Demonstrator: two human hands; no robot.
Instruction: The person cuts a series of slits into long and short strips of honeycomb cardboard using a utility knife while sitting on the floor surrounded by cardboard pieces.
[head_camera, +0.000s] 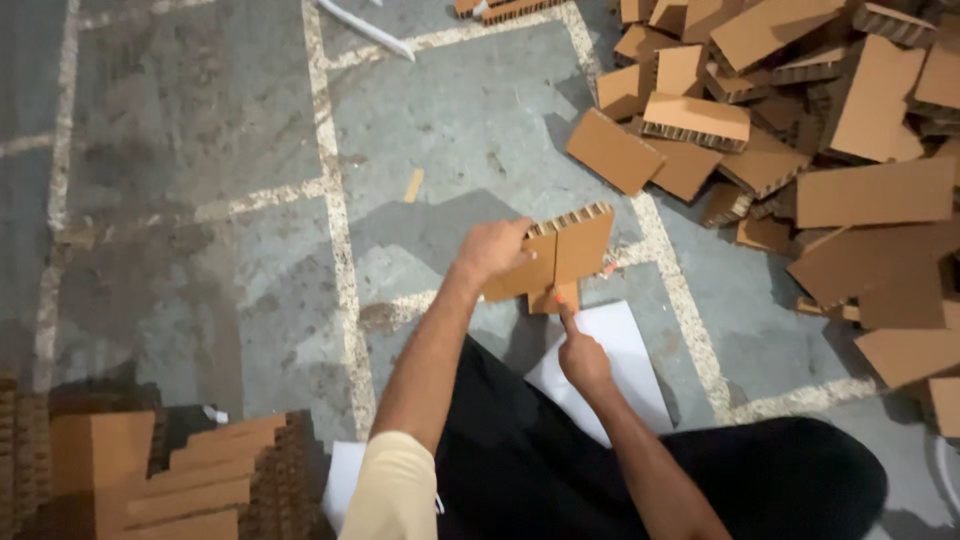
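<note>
the left hand (492, 248) grips a folded cardboard piece (560, 255) at picture centre, fingers closed on its left edge. the right hand (582, 358), at six o'clock of it, touches its lower edge with one finger out. a cardboard pile (800, 130) lies at two o'clock.

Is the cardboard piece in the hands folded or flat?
Folded: the cardboard piece shows a centre crease; the left hand grips it.
</note>
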